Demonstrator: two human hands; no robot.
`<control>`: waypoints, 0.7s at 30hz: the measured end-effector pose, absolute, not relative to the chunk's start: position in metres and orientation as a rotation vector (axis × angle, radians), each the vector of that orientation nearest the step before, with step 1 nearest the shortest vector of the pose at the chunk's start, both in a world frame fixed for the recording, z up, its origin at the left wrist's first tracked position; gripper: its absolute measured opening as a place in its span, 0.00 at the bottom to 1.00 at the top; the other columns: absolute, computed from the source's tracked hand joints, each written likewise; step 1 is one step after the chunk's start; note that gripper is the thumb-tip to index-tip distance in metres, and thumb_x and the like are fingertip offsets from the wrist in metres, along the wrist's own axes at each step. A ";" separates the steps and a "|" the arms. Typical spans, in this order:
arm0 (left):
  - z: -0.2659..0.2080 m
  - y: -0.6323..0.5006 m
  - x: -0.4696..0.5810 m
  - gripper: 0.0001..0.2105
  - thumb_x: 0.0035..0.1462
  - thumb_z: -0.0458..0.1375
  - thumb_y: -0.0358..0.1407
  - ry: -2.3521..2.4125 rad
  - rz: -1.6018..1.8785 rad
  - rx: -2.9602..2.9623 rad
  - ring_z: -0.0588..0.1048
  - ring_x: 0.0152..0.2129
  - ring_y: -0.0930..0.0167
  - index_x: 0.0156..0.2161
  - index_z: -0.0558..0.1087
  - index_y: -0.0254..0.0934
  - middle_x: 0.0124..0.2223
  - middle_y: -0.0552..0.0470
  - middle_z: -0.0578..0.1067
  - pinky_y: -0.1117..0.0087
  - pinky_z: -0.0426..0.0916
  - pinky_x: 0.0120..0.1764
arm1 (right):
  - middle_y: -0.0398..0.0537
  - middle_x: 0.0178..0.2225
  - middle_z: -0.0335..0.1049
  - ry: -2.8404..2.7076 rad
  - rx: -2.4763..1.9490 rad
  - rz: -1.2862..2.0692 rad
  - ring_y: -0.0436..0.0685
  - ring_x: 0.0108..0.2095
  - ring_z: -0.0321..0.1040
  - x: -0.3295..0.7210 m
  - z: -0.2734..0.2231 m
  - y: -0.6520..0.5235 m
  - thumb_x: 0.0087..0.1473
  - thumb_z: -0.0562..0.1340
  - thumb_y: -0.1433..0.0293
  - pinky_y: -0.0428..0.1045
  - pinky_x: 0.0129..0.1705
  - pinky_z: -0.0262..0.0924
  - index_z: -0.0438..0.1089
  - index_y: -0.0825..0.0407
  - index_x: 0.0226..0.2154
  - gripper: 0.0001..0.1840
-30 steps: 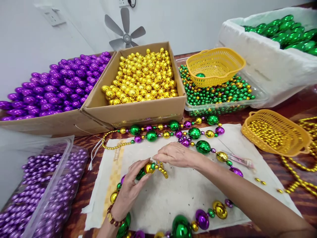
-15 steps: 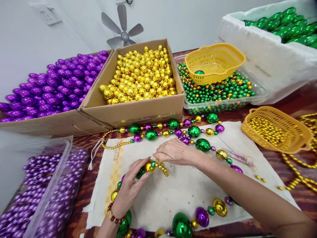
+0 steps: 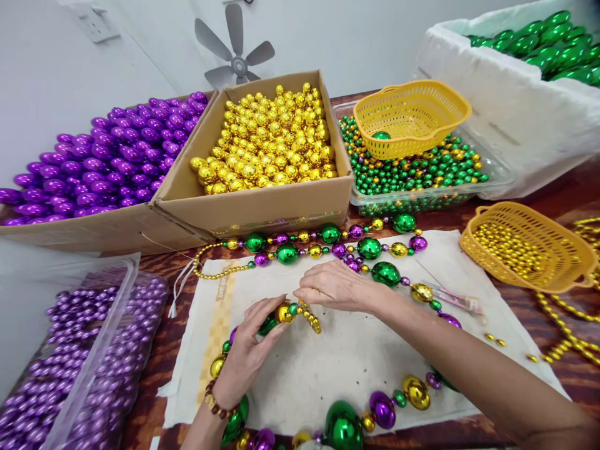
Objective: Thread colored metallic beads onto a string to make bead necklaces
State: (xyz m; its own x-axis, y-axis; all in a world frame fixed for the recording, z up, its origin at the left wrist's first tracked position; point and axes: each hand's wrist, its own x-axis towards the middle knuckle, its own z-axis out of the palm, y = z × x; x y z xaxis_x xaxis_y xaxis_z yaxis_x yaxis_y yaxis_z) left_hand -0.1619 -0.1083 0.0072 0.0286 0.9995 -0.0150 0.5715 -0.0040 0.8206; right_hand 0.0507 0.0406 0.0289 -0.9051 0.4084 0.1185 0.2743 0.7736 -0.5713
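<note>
Steadying strand (image 3: 344,425) near its large gold bead (image 3: 284,314), left hand (image 3: 248,350) matters most, I judge: firm hold there, small gentle moves from right hand (image 3: 335,286), no tugging. Strand rings cloth (image 3: 328,369) from 9 o'clock through 6. Left fingers curl round beads, thumb nearside, forearm from 8 o'clock. Right wrist arched, forearm from 4, fingertips pinched beside small gold beads (image 3: 310,319) (grip itself hidden; I can't tell on what).

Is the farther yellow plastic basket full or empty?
Nearly empty: the farther yellow basket shows one shiny green bead, its perforated floor otherwise bare.
</note>
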 end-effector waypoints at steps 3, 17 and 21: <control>0.009 -0.106 -0.160 0.20 0.60 0.58 0.37 1.651 0.809 1.682 0.68 0.53 0.62 0.58 0.67 0.49 0.56 0.48 0.70 0.59 0.62 0.55 | 0.45 0.27 0.70 -2.708 -0.561 0.815 0.52 0.29 0.62 0.054 0.031 0.041 0.67 0.47 0.55 0.48 0.30 0.44 0.69 0.53 0.25 0.28; 0.012 -0.101 -0.170 0.22 0.56 0.59 0.42 1.763 0.923 1.990 0.70 0.50 0.58 0.57 0.67 0.49 0.54 0.49 0.71 0.55 0.62 0.55 | 0.61 0.42 0.73 -2.056 -1.940 0.211 0.65 0.41 0.70 0.245 -0.012 0.047 0.62 0.50 0.74 0.54 0.41 0.60 0.67 0.59 0.48 0.16; 0.049 -0.101 -0.161 0.21 0.56 0.59 0.43 1.880 1.041 1.872 0.70 0.50 0.59 0.55 0.69 0.48 0.54 0.51 0.71 0.57 0.61 0.56 | 0.68 0.43 0.71 -2.039 -2.002 0.142 0.69 0.44 0.69 0.264 -0.040 0.045 0.58 0.49 0.80 0.58 0.45 0.61 0.69 0.63 0.49 0.20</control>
State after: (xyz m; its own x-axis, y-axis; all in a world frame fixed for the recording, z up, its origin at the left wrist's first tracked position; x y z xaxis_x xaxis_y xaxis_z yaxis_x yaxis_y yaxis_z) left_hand -0.1609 -0.1009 0.0491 -0.1132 0.9533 0.2801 0.7430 -0.1060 0.6609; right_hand 0.2641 0.0448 -0.0404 -0.0010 0.9916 0.1293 0.9641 0.0353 -0.2632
